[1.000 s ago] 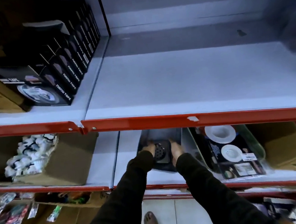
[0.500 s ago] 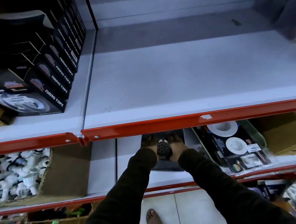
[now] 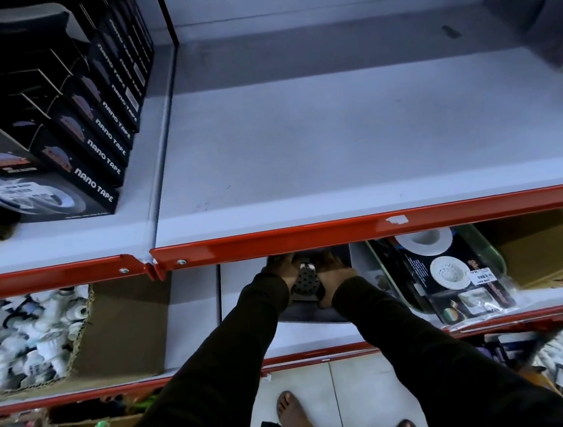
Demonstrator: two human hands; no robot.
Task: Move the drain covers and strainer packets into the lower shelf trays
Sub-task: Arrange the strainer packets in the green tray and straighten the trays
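Observation:
Both hands reach under the red-edged upper shelf into a dark tray [image 3: 312, 315] on the lower shelf. My left hand [image 3: 280, 271] and my right hand [image 3: 334, 278] grip the two sides of a perforated metal drain cover [image 3: 304, 280] held inside the tray. Fingertips are hidden behind the shelf lip. To the right, a clear tray [image 3: 494, 254] holds strainer packets [image 3: 451, 274] with white round strainers on dark cards.
The grey upper shelf [image 3: 352, 144] has black nano tape boxes [image 3: 71, 147] at its left. A cardboard box of white plastic fittings [image 3: 34, 337] sits lower left, a brown box [image 3: 545, 250] lower right. Bare feet [image 3: 294, 418] stand on the tiled floor below.
The view has tilted so the shelf lip covers more of the tray. Both hands have pushed deeper into the tray, still holding the drain cover.

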